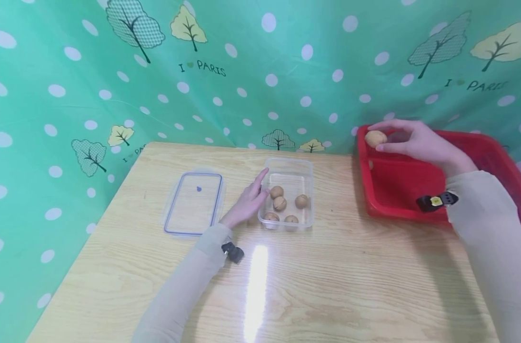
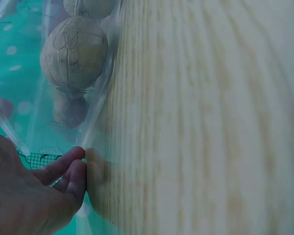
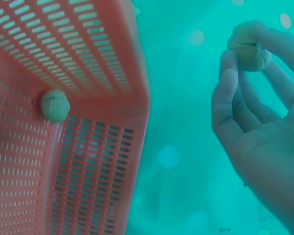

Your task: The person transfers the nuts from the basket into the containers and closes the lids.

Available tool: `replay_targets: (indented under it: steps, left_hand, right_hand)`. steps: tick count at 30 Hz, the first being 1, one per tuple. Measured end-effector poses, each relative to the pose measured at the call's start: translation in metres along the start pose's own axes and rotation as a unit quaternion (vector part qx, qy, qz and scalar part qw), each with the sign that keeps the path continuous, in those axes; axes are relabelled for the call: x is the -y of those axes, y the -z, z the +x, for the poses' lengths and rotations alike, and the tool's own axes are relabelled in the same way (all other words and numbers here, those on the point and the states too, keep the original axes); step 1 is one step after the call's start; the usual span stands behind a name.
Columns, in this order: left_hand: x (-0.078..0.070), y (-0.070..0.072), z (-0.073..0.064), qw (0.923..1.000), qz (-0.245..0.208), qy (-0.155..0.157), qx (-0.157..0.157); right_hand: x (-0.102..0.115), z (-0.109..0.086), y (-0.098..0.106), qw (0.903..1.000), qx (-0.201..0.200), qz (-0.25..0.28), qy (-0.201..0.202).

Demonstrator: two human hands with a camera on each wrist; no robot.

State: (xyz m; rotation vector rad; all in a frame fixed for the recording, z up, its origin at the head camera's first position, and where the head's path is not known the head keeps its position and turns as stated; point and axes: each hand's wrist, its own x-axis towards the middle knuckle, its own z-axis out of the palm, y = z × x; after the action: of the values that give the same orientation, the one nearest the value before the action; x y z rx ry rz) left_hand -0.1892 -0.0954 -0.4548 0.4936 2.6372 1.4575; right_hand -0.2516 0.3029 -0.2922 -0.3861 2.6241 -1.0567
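Note:
My right hand [image 1: 427,143] pinches a walnut [image 1: 375,138] between thumb and fingertips, raised over the left rim of the red basket [image 1: 367,190]. The right wrist view has the same walnut [image 3: 250,46] at the fingertips, plus another walnut [image 3: 55,105] in a corner inside the basket. My left hand [image 1: 247,202] lies against the left side of the clear plastic container [image 1: 309,181], fingers extended along its wall. Several walnuts [image 1: 279,204] sit in that container, most of them toward its near end. Up close in the left wrist view, the left fingertips [image 2: 78,154] meet the container's edge.
A clear lid with a blue seal [image 1: 193,205] lies flat on the wooden table [image 1: 329,286], left of the container. Behind the table hangs a green curtain [image 1: 243,62] with dots and trees. The red basket stands at the table's right side.

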Motion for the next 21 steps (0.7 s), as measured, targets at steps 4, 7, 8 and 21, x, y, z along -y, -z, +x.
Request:
replay_targets:
  steps: [4,7,8,21]
  left_hand:
    - [0.000,0.000,0.000,1.0000,0.003,0.005,0.001]
    - [0.000,0.000,0.000,1.0000,0.005,0.005,-0.001]
    - [0.000,0.000,0.000,1.0000,0.005,0.007,-0.001]
    - [0.002,-0.001,0.001,1.0000,0.006,0.004,-0.002]
  right_hand:
    - [0.007,-0.003,-0.008,0.9997,-0.001,0.007,0.025]
    - [0.011,-0.004,-0.013,0.9988,-0.001,0.008,0.049]
    - [0.013,-0.005,-0.015,0.9986,0.000,0.007,0.053]
    - [0.023,-0.008,-0.037,0.9973,0.014,0.005,0.071]
